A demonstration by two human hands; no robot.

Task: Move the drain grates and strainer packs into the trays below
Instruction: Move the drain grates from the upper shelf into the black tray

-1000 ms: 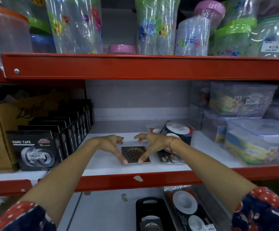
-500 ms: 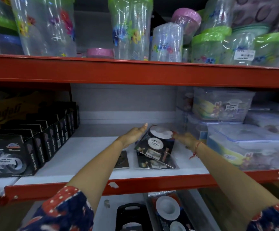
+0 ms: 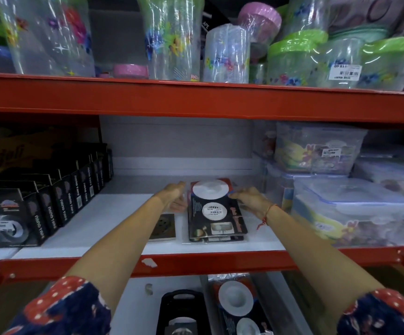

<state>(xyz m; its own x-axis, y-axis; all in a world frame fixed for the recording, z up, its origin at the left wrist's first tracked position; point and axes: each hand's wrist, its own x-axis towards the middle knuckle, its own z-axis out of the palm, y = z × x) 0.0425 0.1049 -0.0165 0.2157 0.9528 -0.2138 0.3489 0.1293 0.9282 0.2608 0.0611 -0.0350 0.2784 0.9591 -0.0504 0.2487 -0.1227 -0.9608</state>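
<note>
A stack of black strainer packs [image 3: 216, 211] with white discs lies on the white middle shelf [image 3: 114, 213]. My left hand [image 3: 174, 197] presses the stack's far left edge and my right hand [image 3: 250, 200] its far right edge, so the packs are gripped between them. A square metal drain grate [image 3: 163, 227] lies flat just left of the stack, partly under my left forearm. Below the shelf, a black tray [image 3: 183, 308] holds a grate, and a clear tray [image 3: 266, 301] beside it holds a strainer pack [image 3: 236, 302].
Black nano tape boxes [image 3: 51, 204] stand in rows on the left of the shelf. Clear lidded plastic containers [image 3: 348, 209] are stacked at the right. The red shelf lip [image 3: 196, 261] runs along the front. Wrapped plastic jars [image 3: 172, 37] fill the shelf above.
Both hands left the drain grate and moved right to the strainer packs. The top pack was tilted up half a second ago and now lies nearly flat on the stack.
</note>
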